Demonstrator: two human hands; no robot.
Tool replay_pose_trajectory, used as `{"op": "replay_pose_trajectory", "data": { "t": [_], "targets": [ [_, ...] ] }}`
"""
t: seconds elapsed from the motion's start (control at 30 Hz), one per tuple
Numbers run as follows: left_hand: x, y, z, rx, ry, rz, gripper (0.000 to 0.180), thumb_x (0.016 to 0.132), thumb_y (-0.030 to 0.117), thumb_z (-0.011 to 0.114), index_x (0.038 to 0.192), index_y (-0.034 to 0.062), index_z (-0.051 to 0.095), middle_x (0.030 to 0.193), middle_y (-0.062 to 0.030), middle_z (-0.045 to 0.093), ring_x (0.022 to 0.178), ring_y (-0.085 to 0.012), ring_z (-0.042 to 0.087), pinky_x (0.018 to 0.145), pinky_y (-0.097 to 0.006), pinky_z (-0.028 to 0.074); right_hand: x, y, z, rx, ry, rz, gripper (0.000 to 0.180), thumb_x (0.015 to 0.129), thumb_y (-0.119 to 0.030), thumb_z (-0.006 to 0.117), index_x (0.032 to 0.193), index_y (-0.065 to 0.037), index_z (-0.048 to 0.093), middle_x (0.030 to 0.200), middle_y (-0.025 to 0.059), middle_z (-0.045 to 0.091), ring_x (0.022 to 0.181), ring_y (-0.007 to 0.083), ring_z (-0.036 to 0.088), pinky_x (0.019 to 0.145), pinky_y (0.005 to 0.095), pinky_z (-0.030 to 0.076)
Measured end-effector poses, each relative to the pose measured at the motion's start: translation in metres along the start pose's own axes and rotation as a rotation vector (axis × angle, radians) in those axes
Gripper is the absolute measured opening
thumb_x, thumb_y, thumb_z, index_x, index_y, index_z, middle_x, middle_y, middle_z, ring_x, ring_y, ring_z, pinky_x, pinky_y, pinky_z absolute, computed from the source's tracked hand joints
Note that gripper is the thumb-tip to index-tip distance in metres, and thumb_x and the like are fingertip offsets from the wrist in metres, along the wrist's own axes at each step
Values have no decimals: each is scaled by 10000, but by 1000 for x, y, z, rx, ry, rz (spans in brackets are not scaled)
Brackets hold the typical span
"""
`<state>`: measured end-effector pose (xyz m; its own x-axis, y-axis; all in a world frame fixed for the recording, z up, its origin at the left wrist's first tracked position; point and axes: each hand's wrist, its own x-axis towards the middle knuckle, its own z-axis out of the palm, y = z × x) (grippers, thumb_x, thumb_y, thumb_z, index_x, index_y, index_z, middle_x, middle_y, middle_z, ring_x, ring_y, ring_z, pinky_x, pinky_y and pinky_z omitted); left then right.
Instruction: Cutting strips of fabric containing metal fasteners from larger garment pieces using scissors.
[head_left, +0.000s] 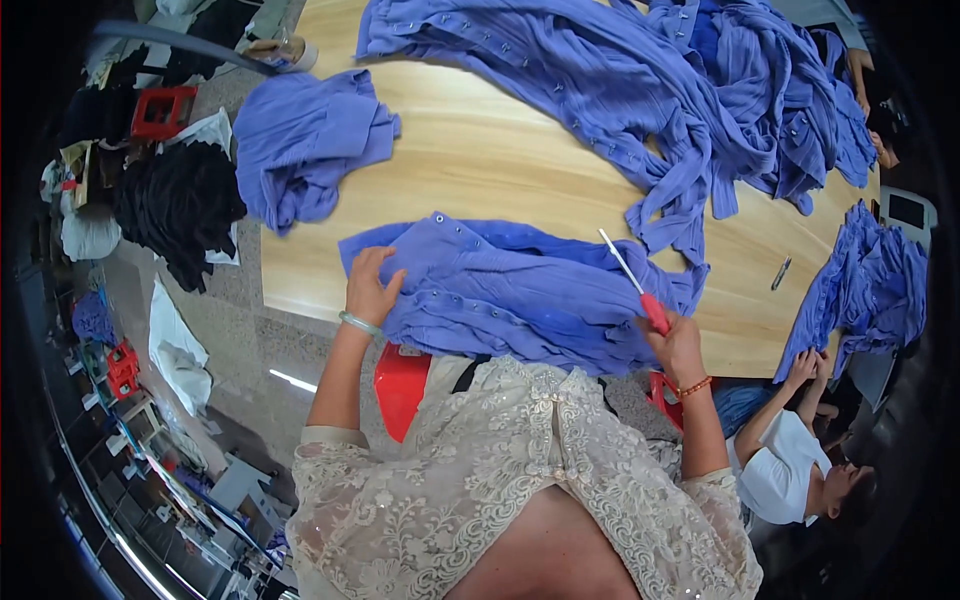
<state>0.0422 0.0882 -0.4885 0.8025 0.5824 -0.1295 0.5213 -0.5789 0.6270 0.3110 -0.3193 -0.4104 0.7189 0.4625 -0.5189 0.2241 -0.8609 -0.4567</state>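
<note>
A blue-violet button-front garment (520, 290) lies spread along the near edge of the table, with snaps or buttons down its plackets. My left hand (372, 290) rests on its left end, thumb apart from the fingers, which lie on the cloth. In my right hand (678, 350) is a slim tool with a red handle (655, 313) and a long pale shaft (622, 262). The fingers are wrapped round the handle, and the shaft points up and left over the garment's right end. I cannot tell its exact kind.
A crumpled blue-violet garment (310, 150) lies at the table's left edge, with a larger heap (600, 80) across the far side. A small dark tool (781, 273) lies to the right. At the right edge a person (785, 465) handles another garment (860, 290). A red stool (400, 385) stands below.
</note>
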Motion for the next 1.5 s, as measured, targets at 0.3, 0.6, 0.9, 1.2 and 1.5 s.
{"op": "replay_pose_trajectory", "data": {
  "t": [0.3, 0.6, 0.9, 1.2, 1.5],
  "targets": [
    [-63, -16, -2, 549, -227, 125, 404, 660, 88, 738, 1048, 115, 628, 1012, -92, 579, 1053, -300, 527, 958, -437, 376, -40, 9, 71, -282, -68, -286, 555, 698, -182, 803, 1136, 31, 537, 1088, 219, 586, 911, 401, 620, 767, 464, 515],
    [-23, -15, 13, 480, 134, 110, 309, 674, 27, 656, 964, 110, 587, 910, -93, 552, 925, -317, 552, 785, -435, 414, 11, 49, 74, -332, 216, -201, 420, 737, -62, 684, 1130, -24, 540, 1044, 207, 593, 814, 402, 643, 691, 484, 525],
    [69, -9, 4, 374, 377, 324, 333, 679, 20, 633, 1002, 98, 608, 940, -113, 574, 940, -330, 559, 796, -453, 430, 60, 24, 15, -211, 373, -227, 335, 775, -144, 720, 1045, -24, 563, 997, 216, 624, 892, 435, 619, 764, 499, 503],
    [-37, -44, -21, 553, 152, 484, 221, 769, 85, 655, 988, 77, 635, 1001, -126, 576, 993, -337, 550, 981, -490, 399, 5, 54, 18, -207, 182, -252, 426, 733, -153, 780, 1102, -54, 593, 970, 207, 632, 917, 426, 608, 771, 464, 496],
    [-6, -10, -16, 359, 47, 155, 294, 819, 138, 657, 1112, 114, 643, 1071, -77, 642, 1009, -306, 586, 899, -443, 414, -4, 62, 19, -145, 194, -178, 258, 809, -277, 735, 973, -89, 668, 816, 208, 645, 790, 419, 626, 682, 477, 490]
  ]
}}
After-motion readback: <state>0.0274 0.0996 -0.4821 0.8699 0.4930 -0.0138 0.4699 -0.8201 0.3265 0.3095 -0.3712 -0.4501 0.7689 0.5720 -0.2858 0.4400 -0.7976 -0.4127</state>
